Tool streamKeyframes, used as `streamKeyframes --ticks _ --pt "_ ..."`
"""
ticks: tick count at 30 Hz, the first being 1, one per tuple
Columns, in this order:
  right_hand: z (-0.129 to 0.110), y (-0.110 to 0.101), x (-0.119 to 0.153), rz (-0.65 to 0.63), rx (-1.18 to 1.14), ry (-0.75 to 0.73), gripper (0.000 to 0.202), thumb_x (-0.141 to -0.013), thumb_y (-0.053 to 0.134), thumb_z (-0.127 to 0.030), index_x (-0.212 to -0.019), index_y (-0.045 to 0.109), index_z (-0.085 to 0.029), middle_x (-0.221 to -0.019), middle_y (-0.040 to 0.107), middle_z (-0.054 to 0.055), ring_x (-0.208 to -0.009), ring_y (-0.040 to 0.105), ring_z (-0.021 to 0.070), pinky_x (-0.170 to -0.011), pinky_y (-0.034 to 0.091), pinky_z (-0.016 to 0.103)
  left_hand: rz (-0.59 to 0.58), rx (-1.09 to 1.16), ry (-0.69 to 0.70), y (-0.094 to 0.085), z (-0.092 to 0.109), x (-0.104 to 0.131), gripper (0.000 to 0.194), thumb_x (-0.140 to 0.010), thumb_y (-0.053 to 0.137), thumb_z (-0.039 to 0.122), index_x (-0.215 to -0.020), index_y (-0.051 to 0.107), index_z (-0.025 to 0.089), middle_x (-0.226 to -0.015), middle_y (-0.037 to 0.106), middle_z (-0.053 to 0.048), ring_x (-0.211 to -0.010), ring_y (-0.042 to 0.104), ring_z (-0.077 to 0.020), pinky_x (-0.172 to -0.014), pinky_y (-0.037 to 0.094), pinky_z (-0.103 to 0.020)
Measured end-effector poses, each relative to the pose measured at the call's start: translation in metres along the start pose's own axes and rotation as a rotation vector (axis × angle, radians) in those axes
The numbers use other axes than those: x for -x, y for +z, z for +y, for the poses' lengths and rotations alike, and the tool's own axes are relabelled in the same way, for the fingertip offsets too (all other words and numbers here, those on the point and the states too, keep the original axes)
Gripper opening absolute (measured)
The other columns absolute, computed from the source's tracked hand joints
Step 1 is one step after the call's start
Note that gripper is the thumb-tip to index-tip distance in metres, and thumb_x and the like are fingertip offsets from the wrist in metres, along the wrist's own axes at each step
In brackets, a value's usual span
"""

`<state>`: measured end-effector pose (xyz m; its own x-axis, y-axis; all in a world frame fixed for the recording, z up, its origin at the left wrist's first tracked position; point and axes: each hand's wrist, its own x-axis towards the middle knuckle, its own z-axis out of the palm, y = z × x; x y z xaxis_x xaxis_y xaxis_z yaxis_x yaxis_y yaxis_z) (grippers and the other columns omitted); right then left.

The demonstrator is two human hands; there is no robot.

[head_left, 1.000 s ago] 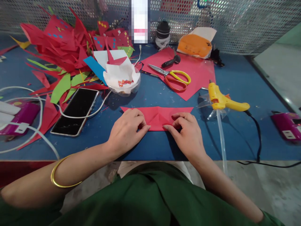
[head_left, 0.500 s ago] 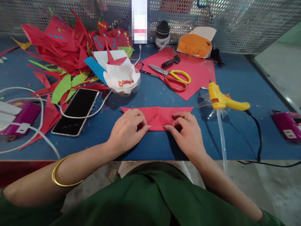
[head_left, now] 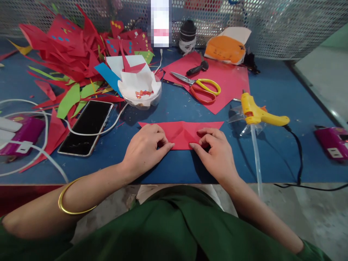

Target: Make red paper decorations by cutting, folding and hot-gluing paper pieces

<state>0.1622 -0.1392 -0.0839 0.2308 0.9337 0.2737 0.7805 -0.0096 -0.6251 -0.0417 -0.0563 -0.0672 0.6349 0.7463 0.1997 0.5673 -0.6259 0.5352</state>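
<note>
A folded piece of red paper (head_left: pixel 182 134) lies on the blue table in front of me, wide from side to side, with pointed corners at its far edge and a peaked crease in the middle. My left hand (head_left: pixel 148 146) is closed on its left part, thumb and fingers pinching the near edge. On the right part, my right hand (head_left: pixel 216 152) pinches the same near edge between thumb and curled fingers. Both hands rest low at the table, a short gap of paper between their thumbs. The fingertips partly hide the paper's ends.
Scissors (head_left: pixel 208 87) lie on a red sheet (head_left: pixel 225 98) beyond the paper. A yellow glue gun (head_left: pixel 255 110) stands at the right. At the left are a phone (head_left: pixel 88 127), white cables, a clear bowl (head_left: pixel 141 103) and a heap of red paper pieces (head_left: pixel 70 47).
Both hands keep their pinch on the folded red paper and have barely moved. The peak in the paper's middle looks slightly more raised. The whole view has shifted a little.
</note>
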Motion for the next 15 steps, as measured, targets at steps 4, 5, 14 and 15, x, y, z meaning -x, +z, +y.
streamKeyframes --ticks 4,5,14,15 --pt "0.0006 0.0006 0.0001 0.005 0.027 0.001 0.027 -0.081 0.071 -0.031 -0.065 0.051 -0.022 -0.106 0.067 0.010 -0.104 0.061 0.0282 -0.088 0.047 0.047 -0.026 -0.078 0.019 -0.0003 0.0001 -0.0004 0.026 -0.089 0.064 0.029 -0.067 0.057 0.018 -0.084 0.062 -0.004 -0.081 0.056 -0.0189 -0.075 0.044 -0.035" --pt "0.0007 0.0006 0.0002 0.003 0.032 0.003 0.028 -0.081 0.072 -0.031 -0.065 0.051 -0.022 -0.106 0.067 0.011 -0.104 0.061 0.0285 -0.088 0.047 0.047 -0.033 -0.096 0.025 -0.0007 0.0004 -0.0006 0.026 -0.089 0.064 0.029 -0.067 0.057 0.018 -0.084 0.062 -0.004 -0.081 0.055 -0.0192 -0.074 0.044 -0.035" --pt "0.0023 0.0017 0.0002 -0.002 0.033 -0.014 0.028 -0.083 0.070 -0.033 -0.065 0.050 -0.022 -0.106 0.066 0.011 -0.105 0.059 0.0286 -0.091 0.047 0.049 -0.048 -0.138 0.086 -0.0020 0.0017 -0.0002 0.025 -0.090 0.061 0.027 -0.068 0.053 0.018 -0.082 0.060 -0.004 -0.080 0.054 -0.0193 -0.073 0.043 -0.036" --pt "0.0024 0.0018 0.0001 0.000 0.033 -0.016 0.028 -0.083 0.070 -0.033 -0.065 0.050 -0.022 -0.106 0.066 0.011 -0.105 0.060 0.0286 -0.091 0.047 0.049 -0.052 -0.139 0.090 -0.0019 0.0019 -0.0002 0.025 -0.090 0.061 0.027 -0.068 0.053 0.019 -0.082 0.060 -0.004 -0.080 0.054 -0.0193 -0.073 0.043 -0.036"
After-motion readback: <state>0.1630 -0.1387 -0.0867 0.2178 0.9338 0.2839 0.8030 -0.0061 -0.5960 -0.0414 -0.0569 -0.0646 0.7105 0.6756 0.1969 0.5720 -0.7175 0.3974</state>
